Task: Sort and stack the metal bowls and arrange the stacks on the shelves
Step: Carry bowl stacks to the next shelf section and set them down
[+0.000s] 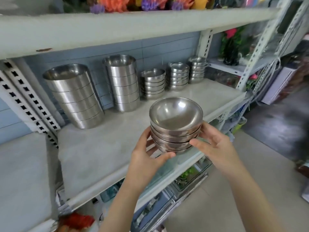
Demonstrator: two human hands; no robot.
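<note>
A stack of several round metal bowls (175, 124) hangs just above the front part of the white shelf (103, 148). My left hand (148, 158) cups its lower left side, thumb under the bottom bowl. My right hand (215, 144) grips its right side. At the back of the shelf stand five more stacks: a tall wide stack (75, 96) on the left, a tall narrower stack (124, 82), then three short stacks of small bowls (153, 83) (178, 76) (197, 69) running to the right.
An upper shelf board (117, 25) with coloured artificial flowers (133, 4) overhangs close above the stacks. Perforated uprights (28, 104) flank the bay on the left, another upright (255, 52) on the right. Boxed goods (167, 198) fill the shelf below. Grey floor (267, 124) lies at right.
</note>
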